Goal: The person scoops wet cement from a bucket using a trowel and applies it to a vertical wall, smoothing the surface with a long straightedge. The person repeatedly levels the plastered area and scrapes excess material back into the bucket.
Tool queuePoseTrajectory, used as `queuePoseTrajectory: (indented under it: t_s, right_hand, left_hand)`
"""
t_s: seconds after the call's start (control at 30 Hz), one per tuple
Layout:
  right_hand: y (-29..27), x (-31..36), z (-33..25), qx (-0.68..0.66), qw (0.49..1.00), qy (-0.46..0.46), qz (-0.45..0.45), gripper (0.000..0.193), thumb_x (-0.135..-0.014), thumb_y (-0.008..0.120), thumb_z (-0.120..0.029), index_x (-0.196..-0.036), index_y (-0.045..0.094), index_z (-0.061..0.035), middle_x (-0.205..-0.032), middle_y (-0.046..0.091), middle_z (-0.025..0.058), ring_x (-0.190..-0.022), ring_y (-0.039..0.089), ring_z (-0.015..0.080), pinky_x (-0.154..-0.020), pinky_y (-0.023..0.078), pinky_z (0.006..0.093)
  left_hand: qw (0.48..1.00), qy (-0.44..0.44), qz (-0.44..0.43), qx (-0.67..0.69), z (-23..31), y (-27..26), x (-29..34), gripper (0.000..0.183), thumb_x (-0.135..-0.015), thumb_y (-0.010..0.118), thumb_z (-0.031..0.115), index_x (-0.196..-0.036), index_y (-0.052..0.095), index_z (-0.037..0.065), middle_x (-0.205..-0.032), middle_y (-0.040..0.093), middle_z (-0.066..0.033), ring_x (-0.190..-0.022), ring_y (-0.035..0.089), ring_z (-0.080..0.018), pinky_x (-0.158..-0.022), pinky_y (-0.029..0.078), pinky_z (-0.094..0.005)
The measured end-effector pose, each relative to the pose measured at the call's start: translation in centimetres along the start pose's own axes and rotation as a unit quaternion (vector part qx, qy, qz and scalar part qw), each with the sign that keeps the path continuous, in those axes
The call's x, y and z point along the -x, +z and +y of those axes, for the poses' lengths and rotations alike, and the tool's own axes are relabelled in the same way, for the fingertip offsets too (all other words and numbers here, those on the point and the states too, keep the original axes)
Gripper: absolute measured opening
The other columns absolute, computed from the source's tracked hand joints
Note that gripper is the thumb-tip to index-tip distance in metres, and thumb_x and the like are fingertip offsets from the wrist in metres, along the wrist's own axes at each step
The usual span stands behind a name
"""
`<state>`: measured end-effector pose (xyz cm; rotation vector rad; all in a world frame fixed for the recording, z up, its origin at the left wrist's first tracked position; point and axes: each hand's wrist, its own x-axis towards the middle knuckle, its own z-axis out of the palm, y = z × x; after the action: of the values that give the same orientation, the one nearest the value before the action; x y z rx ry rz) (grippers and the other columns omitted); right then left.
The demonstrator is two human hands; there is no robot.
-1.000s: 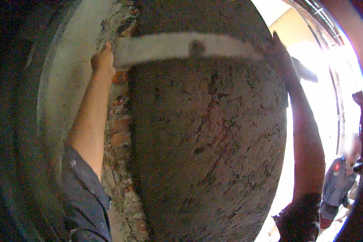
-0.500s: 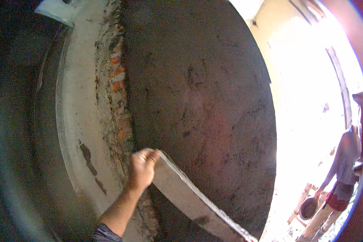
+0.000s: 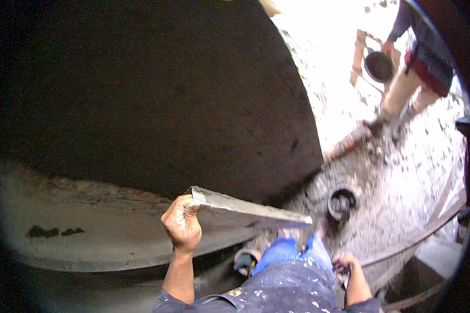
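Note:
My left hand (image 3: 181, 223) is closed around one end of a long, flat straightedge board (image 3: 250, 209). Grey mortar clings along the board's upper edge, and its far end slopes down to the right, above my feet. Behind it stands a wall coated with dark, wet-looking plaster (image 3: 183, 109). Low beside my hip, my right hand (image 3: 347, 263) has its fingers curled; what they hold, if anything, is too unclear to name. Left of my left hand runs a paler band of wall (image 3: 109, 242) with dark smears on it.
A black bucket (image 3: 341, 204) stands on the rubble-strewn floor (image 3: 391, 208) beyond my feet. Another container (image 3: 245, 262) is close by my leg. At the upper right, another person (image 3: 428, 62) holds a dark round pan (image 3: 379, 67) near a wooden frame (image 3: 358, 55).
The view has swung down from the wall toward the floor, bringing my legs, right hand and the buckets into sight. My left hand still grips the board's end.

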<state>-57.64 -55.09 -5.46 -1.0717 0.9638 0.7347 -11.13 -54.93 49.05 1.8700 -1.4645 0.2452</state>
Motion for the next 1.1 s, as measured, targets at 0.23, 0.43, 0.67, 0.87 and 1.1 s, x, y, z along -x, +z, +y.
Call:
queuePoseTrajectory:
  t_s: [0.23,0.43,0.67,0.87,1.1]
  right_hand:
    - [-3.1,-7.3,4.5,-0.054,0.904,-0.126,0.406,0.047,-0.089,0.057,-0.048,-0.073,0.067,-0.0053,-0.066,0.065,0.0126,-0.061,0.062,0.0248,-0.057,0.046,0.0434]
    - [-8.3,-18.2,2.2,-0.089,0.902,0.109,0.409,0.056,-0.084,0.065,-0.041,-0.119,0.060,0.0021,-0.115,0.064,0.0299,-0.112,0.060,0.0446,-0.098,0.047,0.0490]
    - [-10.4,-29.8,3.6,-0.302,0.685,0.308,0.587,0.079,-0.077,0.071,-0.028,-0.136,0.027,0.0008,-0.136,0.038,0.0307,-0.129,0.037,0.0480,-0.104,0.038,0.0530]
    - [-4.8,-36.0,13.7,-0.294,0.615,0.198,0.704,0.054,-0.077,0.055,-0.007,-0.129,0.045,0.0024,-0.132,0.047,0.0304,-0.125,0.047,0.0433,-0.108,0.036,0.0465]
    - [-4.3,-45.1,22.3,-0.169,0.867,0.120,0.452,0.058,-0.081,0.063,-0.019,-0.133,0.049,0.0018,-0.139,0.049,0.0276,-0.131,0.045,0.0402,-0.108,0.038,0.0444]
  left_hand:
    - [0.994,-0.015,-0.108,-0.009,-0.6,8.2,7.6,0.014,-0.091,0.052,0.003,-0.082,0.060,-0.004,-0.082,0.068,-0.0169,-0.075,0.066,-0.0256,-0.070,0.052,-0.0328]
    - [0.987,0.017,-0.149,-0.060,-2.5,14.2,14.0,0.012,-0.084,0.052,0.008,-0.082,0.057,-0.002,-0.081,0.066,-0.0156,-0.075,0.061,-0.0257,-0.070,0.049,-0.0341]
    - [0.977,-0.068,-0.202,-0.023,-6.5,15.5,17.2,0.044,-0.101,0.052,0.042,-0.102,0.055,-0.003,-0.105,0.060,-0.0162,-0.099,0.057,-0.0233,-0.090,0.045,-0.0376]
    - [0.986,0.023,-0.098,-0.130,-8.4,18.9,17.3,0.039,-0.097,0.057,0.035,-0.085,0.062,-0.001,-0.078,0.064,-0.0125,-0.069,0.059,-0.0225,-0.066,0.048,-0.0345]
    - [0.835,0.307,-0.129,-0.438,-12.2,21.7,15.3,0.014,-0.092,0.055,0.005,-0.096,0.057,-0.008,-0.086,0.060,-0.0218,-0.074,0.060,-0.0406,-0.068,0.048,-0.0463]
